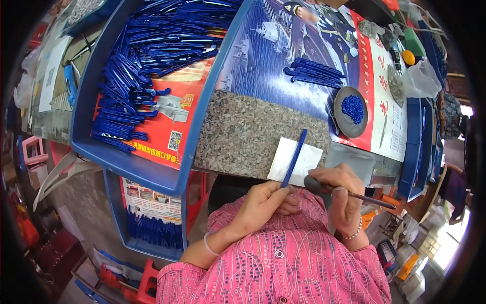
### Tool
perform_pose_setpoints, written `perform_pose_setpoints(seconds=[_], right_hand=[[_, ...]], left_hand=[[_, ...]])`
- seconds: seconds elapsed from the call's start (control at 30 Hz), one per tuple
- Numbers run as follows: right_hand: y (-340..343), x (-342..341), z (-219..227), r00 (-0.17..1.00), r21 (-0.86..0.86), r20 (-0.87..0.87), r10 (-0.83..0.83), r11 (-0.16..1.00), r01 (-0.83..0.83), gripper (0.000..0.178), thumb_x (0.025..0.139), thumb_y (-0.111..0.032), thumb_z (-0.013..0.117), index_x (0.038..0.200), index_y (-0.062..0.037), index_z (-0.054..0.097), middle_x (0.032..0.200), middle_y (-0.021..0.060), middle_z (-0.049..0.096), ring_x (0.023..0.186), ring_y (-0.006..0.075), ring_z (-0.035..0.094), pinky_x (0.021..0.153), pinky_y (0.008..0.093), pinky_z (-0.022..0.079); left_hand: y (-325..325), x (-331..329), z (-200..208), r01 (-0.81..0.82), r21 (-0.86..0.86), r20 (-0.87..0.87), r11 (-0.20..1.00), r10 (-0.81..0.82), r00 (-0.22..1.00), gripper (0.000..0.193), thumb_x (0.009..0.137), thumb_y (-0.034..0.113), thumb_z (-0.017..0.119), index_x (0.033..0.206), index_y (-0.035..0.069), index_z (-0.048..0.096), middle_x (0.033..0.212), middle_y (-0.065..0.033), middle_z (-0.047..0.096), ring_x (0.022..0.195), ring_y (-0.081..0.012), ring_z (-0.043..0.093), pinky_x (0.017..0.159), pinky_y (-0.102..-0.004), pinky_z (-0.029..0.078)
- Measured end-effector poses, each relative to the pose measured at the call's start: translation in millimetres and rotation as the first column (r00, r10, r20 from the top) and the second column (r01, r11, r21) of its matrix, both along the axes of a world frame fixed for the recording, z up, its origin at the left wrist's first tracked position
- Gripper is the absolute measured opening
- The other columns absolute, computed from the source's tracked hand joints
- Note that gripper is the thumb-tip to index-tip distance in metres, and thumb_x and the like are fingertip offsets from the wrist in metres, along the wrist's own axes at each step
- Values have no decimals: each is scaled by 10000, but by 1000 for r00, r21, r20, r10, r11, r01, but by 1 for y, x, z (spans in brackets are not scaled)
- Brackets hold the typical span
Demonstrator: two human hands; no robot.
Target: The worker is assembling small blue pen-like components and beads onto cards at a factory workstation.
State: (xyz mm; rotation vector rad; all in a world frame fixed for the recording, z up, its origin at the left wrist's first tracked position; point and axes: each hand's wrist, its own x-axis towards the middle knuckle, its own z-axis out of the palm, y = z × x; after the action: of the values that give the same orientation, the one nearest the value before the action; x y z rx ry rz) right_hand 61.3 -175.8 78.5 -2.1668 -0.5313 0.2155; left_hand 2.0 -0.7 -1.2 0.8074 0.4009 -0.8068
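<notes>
My left hand (268,202) pinches the lower end of a long, slim blue piece (295,158), whose upper part lies across a small white sheet (276,167) at the edge of a speckled stone slab (243,129). Just to the right, my right hand (344,195) is closed round a tool with a dark, rounded end (312,184) and a slim dark shaft (374,200) pointing right; its exact kind is unclear. Beyond the slab lies a small bunch of similar blue pieces (315,72). A round grey dish (349,130) nearby holds small blue bits.
At the left stands a large blue tray (185,147) with many slim blue pieces. A lower blue tray (115,202) holds more. Along the table's right side are a clear plastic bag (422,80), an orange round object (408,58) and another blue bin (412,152).
</notes>
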Motion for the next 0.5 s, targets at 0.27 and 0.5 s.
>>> perform_pose_setpoints(seconds=[0.27, 0.5], right_hand=[[6, -9, -16, 853, 261, -443, -278, 870, 418, 305, 900, -67, 376, 1196, 4, 402, 956, 105, 507, 628, 74, 448, 601, 202, 390], [15, 8, -20, 613, 505, -790, 9, 576, 643, 502, 797, -135, 643, 1183, 3, 353, 690, 42, 478, 455, 62, 382, 390, 196, 335]], left_hand=[[12, 5, 14, 126, -166, 60, 978, -118, 991, 261, 937, 166, 413, 1006, -60, 524, 829, -183, 644, 702, -224, 659, 622, -267, 535], [20, 3, 10, 127, -529, -52, 839, -182, 982, 248, 912, 176, 437, 913, -62, 505, 718, -199, 628, 529, -230, 619, 493, -271, 514]])
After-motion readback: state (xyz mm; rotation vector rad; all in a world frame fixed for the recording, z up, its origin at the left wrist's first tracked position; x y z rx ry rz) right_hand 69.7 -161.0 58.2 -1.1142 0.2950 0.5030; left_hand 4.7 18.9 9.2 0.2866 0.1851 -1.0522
